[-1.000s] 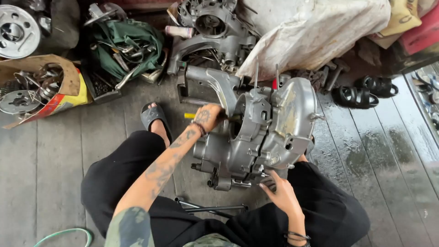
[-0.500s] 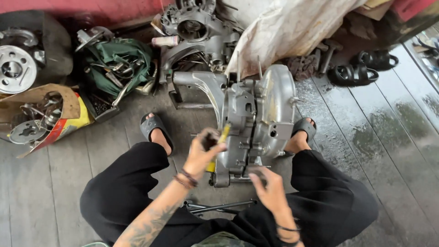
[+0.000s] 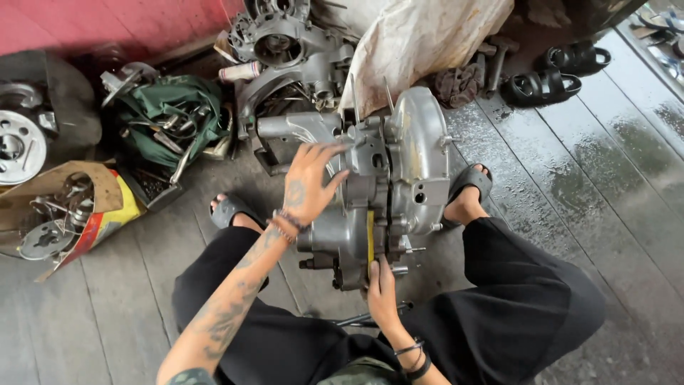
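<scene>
From my feed, the left hand (image 3: 308, 187) covers part of the grey engine casing (image 3: 385, 185), so I cannot tell what its fingers touch. The right hand (image 3: 382, 294) hides the lower end of the yellow tool (image 3: 370, 235); whether that grip closes on it I cannot make out. The wheel (image 3: 20, 146) is cut by the left edge, the sandals (image 3: 552, 75) are dim, and the parts in the green bag (image 3: 167, 117) are too tangled to name

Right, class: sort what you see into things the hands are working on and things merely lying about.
In hand:
- left hand spread on the engine casing
- right hand at the casing's near end, by the yellow-handled tool

Lying about:
- second engine case
- green cloth with tools
- black sandals
- wheel
</scene>
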